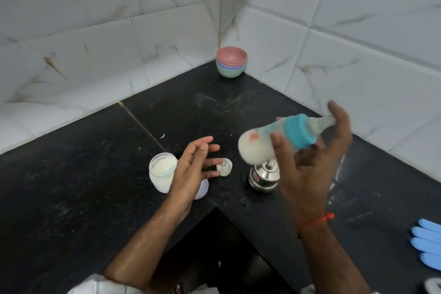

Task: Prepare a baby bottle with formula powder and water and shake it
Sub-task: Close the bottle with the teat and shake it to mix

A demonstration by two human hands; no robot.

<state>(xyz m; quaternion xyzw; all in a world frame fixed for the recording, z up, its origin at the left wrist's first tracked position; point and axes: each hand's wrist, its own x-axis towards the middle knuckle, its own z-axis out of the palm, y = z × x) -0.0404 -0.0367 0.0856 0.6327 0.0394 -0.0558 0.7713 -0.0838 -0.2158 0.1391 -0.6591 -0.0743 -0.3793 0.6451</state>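
The right hand (312,162) is gripping the baby bottle (281,141) around its teal collar, holding it tilted and motion-blurred above a steel pot (263,178) — milky liquid is filling its base. The left hand (191,169) is hovering with fingers spread and empty over the open formula jar (162,172) on the black counter (71,186) — stacked bowls (231,62) are sitting far back in the tiled corner.

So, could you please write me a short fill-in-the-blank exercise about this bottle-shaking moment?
1. The baby bottle is held in the ____ hand.
2. The bottle's screw collar is ____ in colour.
3. The top bowl in the stack of bowls is ____.
4. The open jar of powder stands beside the ____ hand.

Missing words: right; blue; pink; left
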